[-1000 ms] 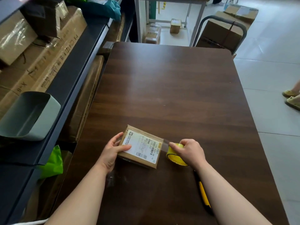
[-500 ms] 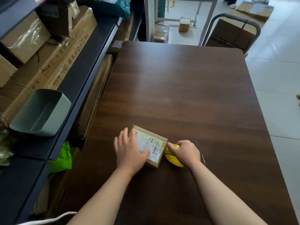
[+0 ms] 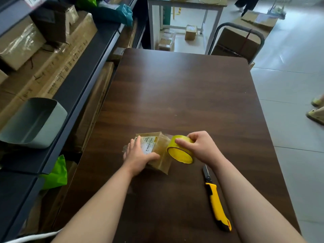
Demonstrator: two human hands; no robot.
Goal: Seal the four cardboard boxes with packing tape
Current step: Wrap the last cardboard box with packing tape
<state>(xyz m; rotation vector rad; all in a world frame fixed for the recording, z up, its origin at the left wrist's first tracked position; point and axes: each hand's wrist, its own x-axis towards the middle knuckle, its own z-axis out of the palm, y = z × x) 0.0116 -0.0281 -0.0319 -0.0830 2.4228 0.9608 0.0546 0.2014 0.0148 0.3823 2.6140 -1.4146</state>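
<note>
A small cardboard box (image 3: 160, 146) with a white shipping label sits on the near middle of the dark wooden table (image 3: 184, 95), tipped up off its flat face. My left hand (image 3: 138, 153) lies over its left side, thumb curled along the near edge. My right hand (image 3: 199, 146) grips a yellow roll of packing tape (image 3: 180, 149) held against the box's right end. Clear tape runs from the roll onto the box.
A yellow utility knife (image 3: 216, 200) lies on the table by my right forearm. Shelves with cardboard boxes (image 3: 43, 55) and a grey bin (image 3: 33, 123) line the left. A trolley with boxes (image 3: 236, 41) stands beyond the table's far edge. Someone's feet (image 3: 316, 111) are at the right.
The box has been tipped up from lying flat. My right hand lifted the tape roll higher against the box's right end. My left hand shifted from the top onto the box's left side.
</note>
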